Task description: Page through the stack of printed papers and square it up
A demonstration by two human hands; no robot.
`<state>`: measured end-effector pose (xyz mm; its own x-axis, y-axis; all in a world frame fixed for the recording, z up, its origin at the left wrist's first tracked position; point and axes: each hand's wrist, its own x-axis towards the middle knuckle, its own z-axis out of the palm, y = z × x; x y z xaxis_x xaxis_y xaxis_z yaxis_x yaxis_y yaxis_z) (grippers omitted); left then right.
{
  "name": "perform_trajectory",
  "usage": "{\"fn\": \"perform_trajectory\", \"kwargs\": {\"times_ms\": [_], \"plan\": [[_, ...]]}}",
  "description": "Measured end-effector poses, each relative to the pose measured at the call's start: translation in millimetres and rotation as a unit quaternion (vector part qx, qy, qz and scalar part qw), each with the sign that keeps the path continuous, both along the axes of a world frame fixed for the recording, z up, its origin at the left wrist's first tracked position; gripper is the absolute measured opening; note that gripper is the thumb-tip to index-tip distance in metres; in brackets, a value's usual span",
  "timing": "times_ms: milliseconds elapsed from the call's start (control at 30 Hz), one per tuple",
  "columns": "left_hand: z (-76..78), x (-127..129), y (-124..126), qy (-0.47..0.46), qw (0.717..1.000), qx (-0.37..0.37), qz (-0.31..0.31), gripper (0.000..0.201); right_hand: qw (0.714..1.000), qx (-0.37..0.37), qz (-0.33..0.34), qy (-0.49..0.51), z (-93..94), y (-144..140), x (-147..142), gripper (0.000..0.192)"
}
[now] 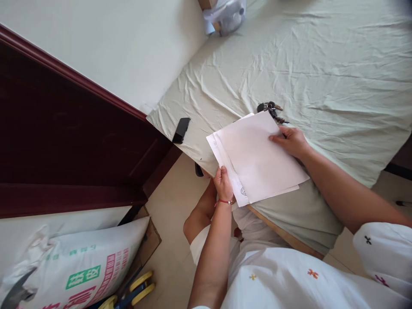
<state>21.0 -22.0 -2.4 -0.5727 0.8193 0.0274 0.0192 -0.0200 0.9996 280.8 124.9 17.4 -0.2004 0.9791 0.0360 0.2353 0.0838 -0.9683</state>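
Several sheets of white paper (260, 154) lie in a loose, uneven stack over the near edge of the cloth-covered table. My left hand (223, 183) grips the stack's left edge, thumb on top; a red string bracelet circles that wrist. At the upper right edge, my right hand (291, 141) pinches the paper between thumb and fingers. The top sheet shows a blank face, and part of a round stamp peeks out on a sheet beneath. A bunch of keys (270, 109) rests just beyond the paper's top corner, partly covered by it.
A black phone-like object (181, 130) lies at the table's left corner. Pale green cloth (309, 64) covers the table. At the back stands a filled plastic bag (228, 19). A dark red wooden panel (71, 124) is on the left, with a large printed sack (86, 262) below it.
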Motion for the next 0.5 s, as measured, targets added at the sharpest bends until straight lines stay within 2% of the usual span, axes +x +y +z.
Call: {"fn": "perform_trajectory", "kwargs": {"times_ms": [100,167,267,367,500], "plan": [[2.0,2.1,0.1,-0.022,1.0,0.003,0.001,0.054,0.999,0.013,-0.03,0.036,0.9,-0.9,-0.2,0.028],[2.3,2.1,0.2,-0.036,0.999,0.006,0.004,0.051,0.995,0.004,-0.04,0.093,1.6,-1.3,-1.0,0.027],[2.1,0.6,0.0,-0.04,0.999,0.004,0.005,0.045,0.98,-0.027,-0.051,0.192,2.6,-1.5,-2.7,0.035],[2.5,-0.3,-0.2,-0.022,1.0,0.003,0.001,0.045,0.966,-0.059,-0.077,0.238,6.3,-1.0,-2.2,0.039],[3.8,0.9,-0.5,-0.008,1.0,-0.007,-0.012,0.049,0.943,-0.116,-0.107,0.292,17.0,0.5,5.6,0.029]]}}
